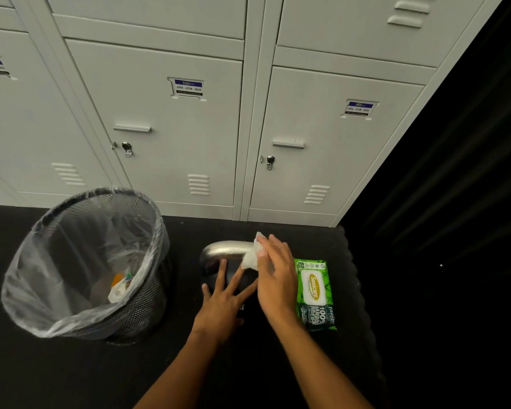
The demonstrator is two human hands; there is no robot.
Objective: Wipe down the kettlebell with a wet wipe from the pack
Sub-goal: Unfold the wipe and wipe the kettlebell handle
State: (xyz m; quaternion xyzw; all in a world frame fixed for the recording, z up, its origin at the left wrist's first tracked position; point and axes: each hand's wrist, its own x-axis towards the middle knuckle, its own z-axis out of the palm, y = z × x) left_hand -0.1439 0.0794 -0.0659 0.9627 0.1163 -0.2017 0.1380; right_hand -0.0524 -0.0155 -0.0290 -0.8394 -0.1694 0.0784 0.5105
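A black kettlebell (216, 268) with a silver handle stands on the dark floor mat in front of the lockers. My left hand (223, 302) lies flat on its body, fingers spread. My right hand (275, 276) presses a white wet wipe (252, 255) against the right end of the handle. The green wet-wipe pack (314, 293) lies flat on the mat just right of the kettlebell, partly behind my right hand.
A black mesh waste bin (89, 267) lined with a clear plastic bag stands to the left, with some scraps inside. Grey metal lockers (183, 128) form a wall right behind. The mat's edge (363, 290) runs along the right, with darkness beyond.
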